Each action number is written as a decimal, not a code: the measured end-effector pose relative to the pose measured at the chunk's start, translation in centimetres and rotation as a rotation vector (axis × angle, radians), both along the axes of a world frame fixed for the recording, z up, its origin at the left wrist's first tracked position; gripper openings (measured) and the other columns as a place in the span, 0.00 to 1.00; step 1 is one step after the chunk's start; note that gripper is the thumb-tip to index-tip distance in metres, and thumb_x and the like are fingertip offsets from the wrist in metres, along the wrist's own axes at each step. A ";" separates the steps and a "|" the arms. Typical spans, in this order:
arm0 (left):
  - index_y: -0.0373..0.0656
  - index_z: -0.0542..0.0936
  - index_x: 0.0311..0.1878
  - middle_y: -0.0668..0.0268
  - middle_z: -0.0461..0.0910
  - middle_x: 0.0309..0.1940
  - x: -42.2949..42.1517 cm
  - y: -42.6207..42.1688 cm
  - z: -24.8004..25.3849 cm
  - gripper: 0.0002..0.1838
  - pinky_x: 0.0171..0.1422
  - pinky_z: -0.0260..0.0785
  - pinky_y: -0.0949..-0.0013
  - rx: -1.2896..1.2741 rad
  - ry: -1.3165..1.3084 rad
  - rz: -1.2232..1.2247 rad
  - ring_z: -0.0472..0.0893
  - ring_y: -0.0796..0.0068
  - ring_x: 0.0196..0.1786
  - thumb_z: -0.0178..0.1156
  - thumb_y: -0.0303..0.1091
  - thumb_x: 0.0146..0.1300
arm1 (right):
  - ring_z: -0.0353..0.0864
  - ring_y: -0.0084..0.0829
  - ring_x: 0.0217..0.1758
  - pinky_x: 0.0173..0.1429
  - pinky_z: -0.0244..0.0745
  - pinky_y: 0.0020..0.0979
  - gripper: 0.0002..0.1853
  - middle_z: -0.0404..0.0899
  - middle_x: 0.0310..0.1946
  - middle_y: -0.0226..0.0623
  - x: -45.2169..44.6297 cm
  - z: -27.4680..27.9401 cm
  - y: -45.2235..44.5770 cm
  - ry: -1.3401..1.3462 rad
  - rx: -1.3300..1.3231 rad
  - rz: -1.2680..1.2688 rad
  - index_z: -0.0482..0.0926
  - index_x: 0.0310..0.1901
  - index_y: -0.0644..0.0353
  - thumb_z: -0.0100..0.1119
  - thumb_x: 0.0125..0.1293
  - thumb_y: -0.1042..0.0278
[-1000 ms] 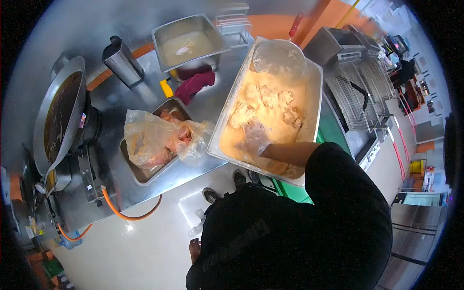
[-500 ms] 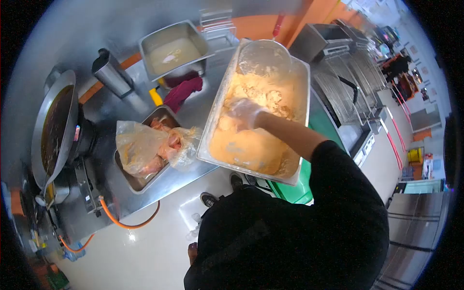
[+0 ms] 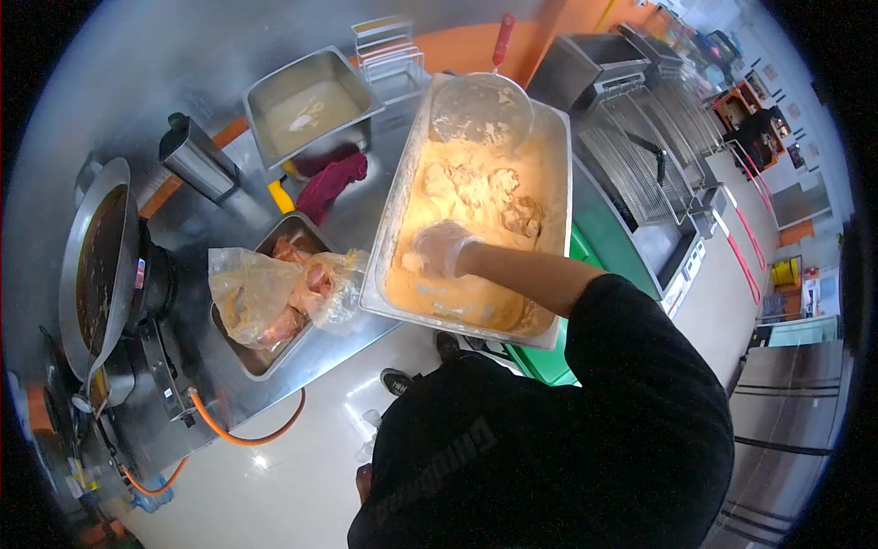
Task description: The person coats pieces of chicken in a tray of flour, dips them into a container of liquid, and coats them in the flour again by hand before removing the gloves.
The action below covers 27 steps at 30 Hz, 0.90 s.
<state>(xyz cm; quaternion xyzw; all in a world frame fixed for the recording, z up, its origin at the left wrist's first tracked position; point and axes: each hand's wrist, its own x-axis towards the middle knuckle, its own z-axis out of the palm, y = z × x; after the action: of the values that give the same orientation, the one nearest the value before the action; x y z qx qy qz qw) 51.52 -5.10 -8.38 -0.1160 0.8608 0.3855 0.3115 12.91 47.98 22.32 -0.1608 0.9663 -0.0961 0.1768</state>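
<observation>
My right hand (image 3: 443, 248), in a clear plastic glove, is down in a deep metal tray (image 3: 561, 229) of orange-tinted flour (image 3: 457, 206). Its fingers look curled at the flour's surface, and a small pale lump shows beside them. What they hold, if anything, is hidden. Several flour-coated pieces (image 3: 503, 186) lie farther up the tray. A round strainer (image 3: 482, 112) with a red handle rests at the tray's far end. At the side of my black shirt a bit of skin (image 3: 364, 481) shows, perhaps my left hand; no fingers can be made out.
Left of the flour, a metal pan (image 3: 261, 366) holds raw meat (image 3: 279, 327) in a plastic bag (image 3: 242, 291). Behind are a pan of cloudy liquid (image 3: 311, 114) and a maroon cloth (image 3: 331, 186). A wok of dark oil (image 3: 102, 247) stands far left; fryer baskets (image 3: 631, 160) are right.
My right hand has moved toward the near left part of the flour, away from the coated pieces. The whole view has shifted slightly.
</observation>
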 end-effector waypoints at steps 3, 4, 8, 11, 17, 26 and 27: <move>0.36 0.77 0.44 0.50 0.79 0.38 0.7 -0.2 -0.1 0.17 0.47 0.70 0.56 0.018 0.028 -0.016 0.78 0.49 0.42 0.51 0.41 0.64 | 0.78 0.45 0.46 0.50 0.72 0.40 0.25 0.79 0.40 0.51 0.1 2.6 1.2 -0.244 -0.006 0.046 0.78 0.46 0.61 0.62 0.52 0.50; 0.36 0.77 0.44 0.50 0.79 0.38 0.9 -0.2 -0.1 0.16 0.47 0.70 0.56 0.019 0.051 -0.037 0.77 0.49 0.42 0.51 0.41 0.64 | 0.78 0.44 0.45 0.49 0.72 0.40 0.26 0.79 0.40 0.50 -0.3 3.4 2.1 -0.284 0.019 0.038 0.78 0.47 0.60 0.63 0.51 0.49; 0.38 0.77 0.43 0.48 0.78 0.41 1.0 -0.6 0.2 0.14 0.48 0.70 0.56 -0.019 0.011 -0.106 0.77 0.48 0.43 0.52 0.40 0.63 | 0.79 0.40 0.42 0.46 0.72 0.39 0.26 0.81 0.40 0.46 -4.0 3.5 10.0 -0.200 -0.041 -0.033 0.78 0.48 0.54 0.61 0.52 0.46; 0.39 0.77 0.43 0.47 0.78 0.41 1.3 -0.8 0.3 0.13 0.48 0.71 0.55 -0.164 0.229 -0.278 0.78 0.49 0.43 0.52 0.38 0.63 | 0.79 0.41 0.43 0.45 0.72 0.38 0.30 0.79 0.44 0.48 -6.1 3.6 16.5 -0.207 0.267 -0.337 0.74 0.53 0.56 0.61 0.53 0.46; 0.35 0.75 0.45 0.47 0.78 0.41 1.0 -0.4 2.0 0.16 0.47 0.72 0.55 -0.192 0.134 -0.206 0.80 0.53 0.44 0.55 0.38 0.60 | 0.79 0.40 0.42 0.44 0.72 0.38 0.28 0.79 0.42 0.46 -7.8 -2.8 18.1 -0.136 0.307 -0.416 0.74 0.51 0.56 0.61 0.53 0.46; 0.30 0.75 0.46 0.48 0.80 0.36 0.5 2.1 4.9 0.20 0.46 0.71 0.61 -0.071 -0.153 0.391 0.81 0.54 0.44 0.53 0.40 0.60 | 0.78 0.39 0.40 0.42 0.72 0.38 0.25 0.79 0.39 0.44 -5.9 -2.7 20.0 -0.043 0.052 -0.417 0.75 0.47 0.56 0.61 0.54 0.47; 0.30 0.75 0.46 0.48 0.81 0.35 0.8 2.1 4.5 0.20 0.46 0.71 0.60 -0.092 -0.133 0.373 0.81 0.53 0.43 0.53 0.40 0.60 | 0.78 0.39 0.39 0.42 0.71 0.37 0.24 0.79 0.39 0.44 -5.6 -1.7 20.6 -0.014 -0.001 -0.441 0.76 0.47 0.56 0.61 0.54 0.47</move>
<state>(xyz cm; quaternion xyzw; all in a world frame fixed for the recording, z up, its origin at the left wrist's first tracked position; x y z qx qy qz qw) 52.28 -3.01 -3.92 -0.3126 0.8187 0.3880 0.2853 7.30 68.61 20.62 0.0549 0.9768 -0.1340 0.1581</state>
